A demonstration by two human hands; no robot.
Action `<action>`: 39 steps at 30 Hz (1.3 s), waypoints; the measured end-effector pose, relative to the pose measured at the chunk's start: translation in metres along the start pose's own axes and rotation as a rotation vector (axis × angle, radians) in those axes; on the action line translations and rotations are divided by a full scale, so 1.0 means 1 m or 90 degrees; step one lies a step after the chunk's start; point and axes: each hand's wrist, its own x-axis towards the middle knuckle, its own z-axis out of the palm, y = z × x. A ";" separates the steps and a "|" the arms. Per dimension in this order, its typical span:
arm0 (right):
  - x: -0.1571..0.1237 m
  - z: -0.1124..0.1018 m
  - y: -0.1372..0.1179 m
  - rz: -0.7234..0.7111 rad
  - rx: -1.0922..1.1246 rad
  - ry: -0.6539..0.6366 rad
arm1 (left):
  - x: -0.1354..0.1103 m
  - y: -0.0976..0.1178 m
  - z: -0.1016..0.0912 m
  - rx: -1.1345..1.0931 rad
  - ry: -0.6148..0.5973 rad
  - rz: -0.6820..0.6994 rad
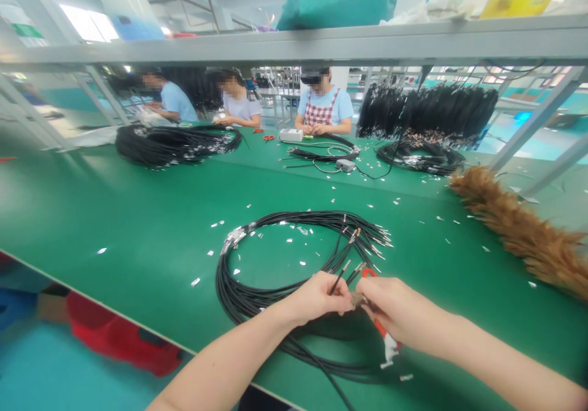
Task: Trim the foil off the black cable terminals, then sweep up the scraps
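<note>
A loop of several black wires (257, 258) with bare metal ends lies on the green table (138, 215). My left hand (316, 297) is closed in a pinch on one black wire (339, 276), its stripped end pointing up and right. My right hand (395, 310) is closed around a red-handled tool (380, 328), whose tip sits beside the wire end. Both hands hover over the near side of the loop, almost touching each other.
Small white scraps (215, 223) litter the table. A brown feather duster (519, 227) lies at the right. Across the table three people sit working beside more black wire bundles (169, 144), a white box (291, 134) and hanging wires (432, 108). A shelf (321, 43) runs overhead.
</note>
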 end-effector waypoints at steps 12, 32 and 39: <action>0.028 0.034 0.005 0.159 0.510 0.319 | 0.005 -0.002 -0.002 -0.155 0.059 0.006; 0.031 0.058 0.012 0.221 0.637 0.434 | 0.009 -0.013 0.002 -0.042 0.198 0.056; 0.032 0.058 0.010 0.200 0.697 0.440 | 0.006 -0.008 0.003 -0.029 0.186 0.060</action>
